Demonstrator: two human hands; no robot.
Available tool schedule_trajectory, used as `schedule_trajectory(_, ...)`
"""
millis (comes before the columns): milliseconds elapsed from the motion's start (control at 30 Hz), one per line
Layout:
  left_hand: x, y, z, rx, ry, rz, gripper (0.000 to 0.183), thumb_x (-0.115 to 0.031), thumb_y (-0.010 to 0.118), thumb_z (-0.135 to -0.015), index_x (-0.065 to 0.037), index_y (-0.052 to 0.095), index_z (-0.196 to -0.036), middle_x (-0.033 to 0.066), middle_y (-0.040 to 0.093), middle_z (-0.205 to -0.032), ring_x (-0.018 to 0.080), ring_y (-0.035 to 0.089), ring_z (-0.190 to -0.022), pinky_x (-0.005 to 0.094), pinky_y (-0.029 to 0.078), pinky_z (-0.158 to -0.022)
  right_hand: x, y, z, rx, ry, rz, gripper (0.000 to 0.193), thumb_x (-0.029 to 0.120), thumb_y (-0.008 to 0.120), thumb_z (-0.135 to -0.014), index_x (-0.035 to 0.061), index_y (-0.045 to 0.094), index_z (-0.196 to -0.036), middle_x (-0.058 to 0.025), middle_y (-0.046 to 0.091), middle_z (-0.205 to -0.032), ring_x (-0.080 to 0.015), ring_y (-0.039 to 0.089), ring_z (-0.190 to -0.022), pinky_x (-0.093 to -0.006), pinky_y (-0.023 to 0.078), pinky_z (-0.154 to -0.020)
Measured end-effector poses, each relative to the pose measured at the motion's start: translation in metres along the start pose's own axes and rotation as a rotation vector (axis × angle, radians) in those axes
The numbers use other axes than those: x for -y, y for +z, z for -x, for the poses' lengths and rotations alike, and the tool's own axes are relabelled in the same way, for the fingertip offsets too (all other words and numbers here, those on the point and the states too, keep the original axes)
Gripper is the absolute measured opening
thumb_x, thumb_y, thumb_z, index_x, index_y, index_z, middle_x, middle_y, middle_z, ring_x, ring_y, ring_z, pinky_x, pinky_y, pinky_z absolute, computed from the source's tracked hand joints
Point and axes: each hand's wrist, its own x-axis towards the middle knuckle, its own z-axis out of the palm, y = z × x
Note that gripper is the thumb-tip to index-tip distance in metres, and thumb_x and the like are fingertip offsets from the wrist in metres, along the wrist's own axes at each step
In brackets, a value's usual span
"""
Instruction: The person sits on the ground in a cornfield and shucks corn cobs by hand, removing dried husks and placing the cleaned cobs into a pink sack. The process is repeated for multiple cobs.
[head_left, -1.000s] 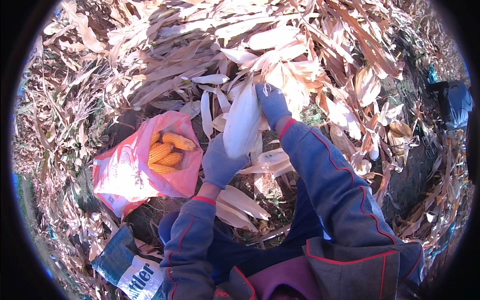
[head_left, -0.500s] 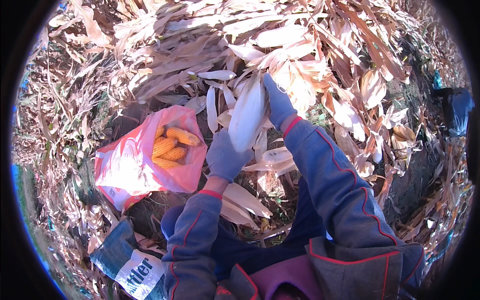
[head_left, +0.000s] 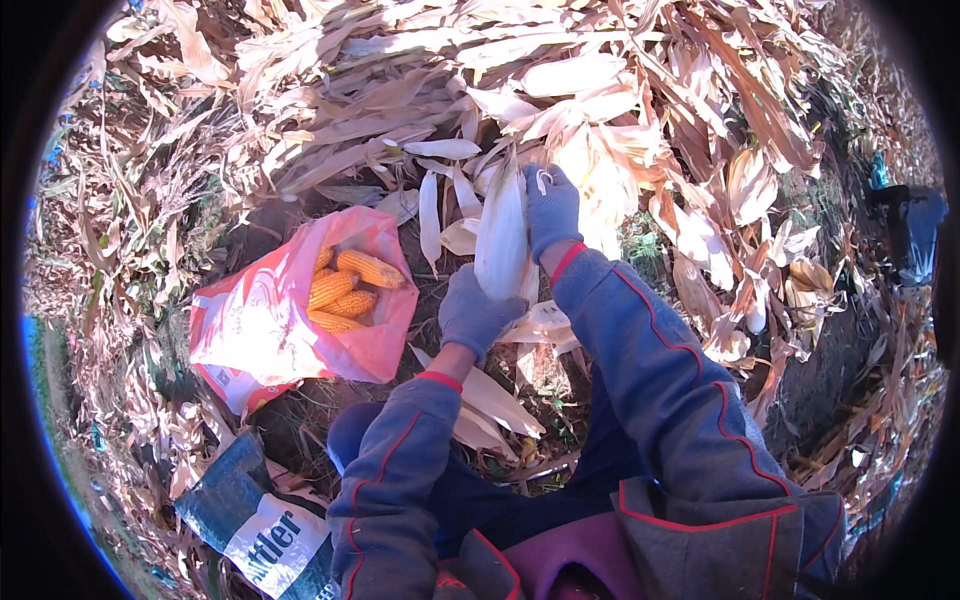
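Observation:
An ear of corn [head_left: 502, 240] in its pale husk is held up between my hands, tip pointing away from me. Wrapped round its lower end is my left hand [head_left: 478, 312], in a grey-blue knit glove. My right hand [head_left: 553, 210], gloved alike, is closed against the ear's right side near the tip, its fingertips partly hidden. A small pale curved piece [head_left: 543, 181] shows at that hand's fingers; I cannot tell what it is. To the left lies a pink plastic bag [head_left: 270, 300], its mouth facing right, with several husked yellow cobs [head_left: 345, 290] inside.
Dry corn stalks and leaves [head_left: 400, 90] are heaped ahead of me. Loose husks [head_left: 490, 400] lie between my legs. A dark green printed sack [head_left: 225, 490] rests at lower left. Something dark and shiny [head_left: 912, 230] stands at far right.
Both hands have shifted with the ear of corn; my left hand has gone right and my right hand slightly down and left. The ear now stands more upright in view.

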Motion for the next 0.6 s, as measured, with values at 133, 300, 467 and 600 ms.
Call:
schedule_trajectory(133,0.015,0.02,-0.017,0.074,-0.102,0.397,0.063,-0.037,0.077,-0.055,0.0,0.055,-0.1,0.0192,0.058,-0.096,0.0312,0.06,-0.088,0.0379,0.047,-0.077,-0.002,0.008,0.004,0.032,-0.134,0.102,0.025,0.021,0.059,-0.085,-0.0025,0.055,-0.078,-0.0028,0.05,-0.063,-0.0083,0.041,-0.062,-0.0269,0.038,-0.055)
schedule_trajectory(300,0.004,0.017,-0.024,-0.087,-0.042,0.466,0.054,-0.03,0.076,-0.06,0.002,0.055,-0.098,0.0145,0.062,-0.087,0.0219,0.062,-0.079,0.0319,0.048,-0.07,0.006,0.014,0.011,0.073,-0.125,0.113,0.022,0.018,0.059,-0.085,-0.0027,0.055,-0.079,-0.0034,0.05,-0.065,-0.0086,0.041,-0.062,-0.026,0.038,-0.056)
schedule_trajectory(467,0.027,0.038,-0.037,0.044,-0.031,0.777,0.055,-0.03,0.076,-0.061,0.002,0.056,-0.1,0.0126,0.063,-0.085,0.0203,0.062,-0.078,0.0308,0.047,-0.07,-0.022,0.022,0.001,0.02,-0.094,-0.049,0.018,0.015,0.059,-0.085,-0.0015,0.055,-0.079,-0.0032,0.053,-0.067,-0.0083,0.043,-0.062,-0.0253,0.039,-0.056)
schedule_trajectory(600,0.024,0.035,-0.038,0.02,-0.057,0.868,0.053,-0.027,0.073,-0.066,0.002,0.054,-0.106,0.0111,0.061,-0.092,0.0165,0.059,-0.082,0.0286,0.047,-0.072,-0.015,0.022,0.005,-0.002,-0.073,-0.047,0.017,0.014,0.059,-0.085,-0.001,0.055,-0.078,-0.004,0.054,-0.067,-0.0093,0.044,-0.061,-0.0262,0.039,-0.056)
